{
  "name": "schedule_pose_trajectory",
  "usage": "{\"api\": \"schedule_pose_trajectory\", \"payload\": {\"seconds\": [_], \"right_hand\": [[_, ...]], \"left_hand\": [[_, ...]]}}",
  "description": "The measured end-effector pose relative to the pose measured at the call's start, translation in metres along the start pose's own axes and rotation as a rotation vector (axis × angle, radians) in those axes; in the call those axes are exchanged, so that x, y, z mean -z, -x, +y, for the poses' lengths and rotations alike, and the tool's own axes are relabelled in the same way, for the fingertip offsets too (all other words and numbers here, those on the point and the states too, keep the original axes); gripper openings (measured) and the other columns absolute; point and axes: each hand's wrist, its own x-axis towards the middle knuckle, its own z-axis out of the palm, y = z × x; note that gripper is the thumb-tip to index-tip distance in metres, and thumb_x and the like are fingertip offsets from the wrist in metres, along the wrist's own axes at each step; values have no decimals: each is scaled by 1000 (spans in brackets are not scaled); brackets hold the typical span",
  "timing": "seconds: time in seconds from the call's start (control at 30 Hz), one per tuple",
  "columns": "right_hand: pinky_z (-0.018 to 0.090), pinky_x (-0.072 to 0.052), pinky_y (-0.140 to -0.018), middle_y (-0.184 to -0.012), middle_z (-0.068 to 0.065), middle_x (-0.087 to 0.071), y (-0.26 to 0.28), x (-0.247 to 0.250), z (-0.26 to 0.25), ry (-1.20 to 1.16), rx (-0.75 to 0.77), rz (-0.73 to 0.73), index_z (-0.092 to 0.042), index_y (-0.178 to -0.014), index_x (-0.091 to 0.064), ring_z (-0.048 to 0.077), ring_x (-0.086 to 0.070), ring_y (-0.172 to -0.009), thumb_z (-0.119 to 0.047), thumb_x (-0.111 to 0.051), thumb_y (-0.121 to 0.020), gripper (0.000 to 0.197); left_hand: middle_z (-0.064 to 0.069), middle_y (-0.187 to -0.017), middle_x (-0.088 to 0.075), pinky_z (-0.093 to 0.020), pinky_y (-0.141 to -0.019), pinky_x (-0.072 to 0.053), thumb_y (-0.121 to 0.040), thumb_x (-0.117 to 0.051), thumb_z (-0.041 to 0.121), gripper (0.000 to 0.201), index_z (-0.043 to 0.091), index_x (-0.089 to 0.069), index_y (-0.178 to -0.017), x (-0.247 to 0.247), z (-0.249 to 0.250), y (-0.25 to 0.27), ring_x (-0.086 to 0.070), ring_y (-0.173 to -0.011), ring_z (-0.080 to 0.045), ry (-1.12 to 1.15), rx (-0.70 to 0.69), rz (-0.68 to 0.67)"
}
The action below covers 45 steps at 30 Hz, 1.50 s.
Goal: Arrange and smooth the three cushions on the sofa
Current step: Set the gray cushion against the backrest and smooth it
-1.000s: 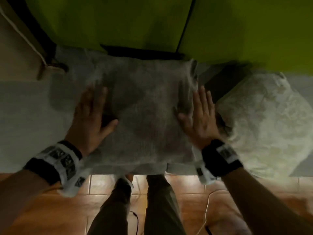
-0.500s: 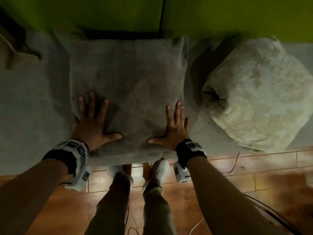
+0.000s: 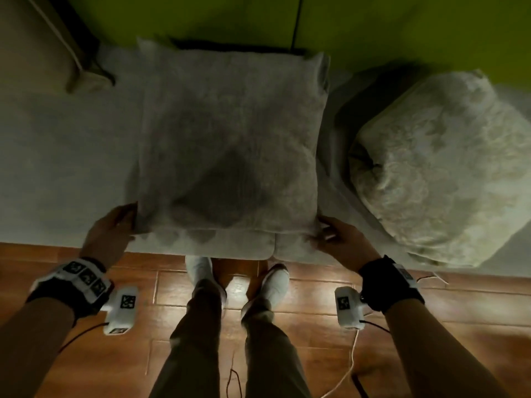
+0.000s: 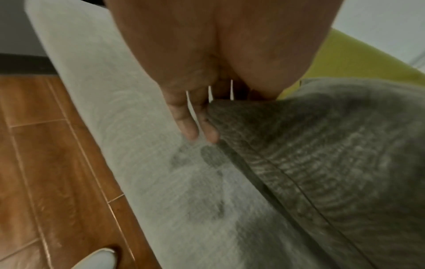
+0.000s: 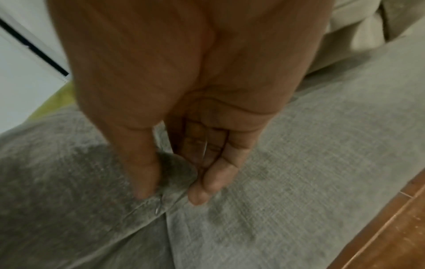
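A grey knitted cushion [image 3: 230, 133] lies flat on the pale grey sofa seat [image 3: 57, 168], its far edge against the green backrest [image 3: 201, 18]. My left hand [image 3: 123, 222] grips its near left corner. In the left wrist view the fingers [image 4: 190, 127] reach down beside and under that corner of the grey cushion [image 4: 333, 154]. My right hand [image 3: 327, 231] pinches the near right corner, with the thumb on top of the grey cushion [image 5: 57, 172] and the fingertips [image 5: 207, 185] below its seam. A cream patterned cushion [image 3: 445, 168] lies askew to the right.
A beige padded shape [image 3: 43, 38], perhaps a cushion or the sofa arm, sits at the far left. The wooden floor [image 3: 316, 311] runs along the sofa's front edge. My legs and white shoes [image 3: 201, 268] stand there, with cables [image 3: 350, 369] trailing on the floor.
Both hands lay flat, pressing on the grey cushion's top. They have since slid back toward me and outward, and now hold its two near corners.
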Motion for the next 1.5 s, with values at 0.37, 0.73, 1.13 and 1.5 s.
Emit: {"api": "schedule_pose_trajectory", "payload": {"seconds": [0.37, 0.73, 1.13, 1.5], "right_hand": [[33, -51, -82, -101, -1, -74, -1, -8, 10, 198, 23, 78, -23, -113, -70, 21, -69, -97, -27, -82, -83, 32], [18, -47, -78, -110, -3, -74, 16, 38, -82, 31, 185, 472, -22, -123, -70, 17, -71, -102, -42, -67, -93, 36], [47, -38, -116, -159, 4, -43, -63, 35, -171, -515, -185, 224, -32, -161, -16, 33, -48, -139, -80, -76, -61, 127], [21, -49, -91, -133, -13, -57, -46, 89, -203, -590, 138, 411, -46, -142, -41, 4, -57, -116, -102, -57, -39, 119]], "left_hand": [[-18, -98, -72, -42, -85, -61, -91, -68, 13, 16, 17, -70, -106, -6, -14, 7, -72, -83, -32, 257, 161, 206], [-3, -136, -56, -37, -93, -40, -86, -51, 71, 75, 23, -47, -144, 38, 93, -20, -56, -119, -30, 31, -69, 120], [-7, -157, -38, -48, -112, -39, -55, -48, 96, 135, 21, -8, -160, 18, 135, -113, -47, -134, -34, -16, 51, -295], [16, -113, -59, -34, -93, -45, -27, -77, 83, 112, 32, -49, -123, 44, 214, -99, -58, -112, -17, 368, -333, -254]]}}
